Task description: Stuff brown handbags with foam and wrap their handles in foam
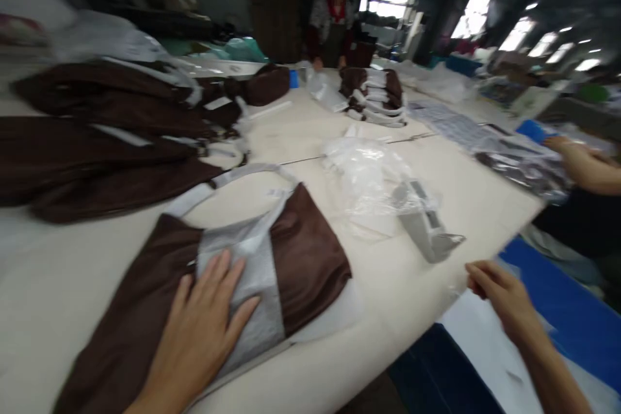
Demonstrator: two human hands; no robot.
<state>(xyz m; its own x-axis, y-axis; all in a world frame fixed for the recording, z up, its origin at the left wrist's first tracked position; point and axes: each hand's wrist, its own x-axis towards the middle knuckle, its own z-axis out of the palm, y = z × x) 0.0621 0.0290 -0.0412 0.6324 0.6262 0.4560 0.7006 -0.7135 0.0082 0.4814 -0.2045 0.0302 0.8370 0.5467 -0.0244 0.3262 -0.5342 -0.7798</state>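
fabric is lying folded under the left hand [206, 330], which is pressing flat and open-fingered on the brown garment [213, 297] with its grey-white panel, near the front edge of the table [72, 284]. the right hand [499, 294] is hovering past the table's corner, fingers loosely curled and apparently pinching the edge of a clear plastic bag [466, 284], though blur is making the grip hard to judge. between the hands, a crumpled clear bag [363, 174] and a grey device [427, 223] are sitting on the table, apart from the garment. to the left, a pile of brown garments [97, 142] is waiting, loose and unbagged; farther back a neater stack [373, 97] is resting in front of another person [334, 19] standing at the far side. a co-worker's arm [582, 165] is reaching in at the right edge. judging by this, one garment seems folded and not yet bagged, with most of the pile left to handle.
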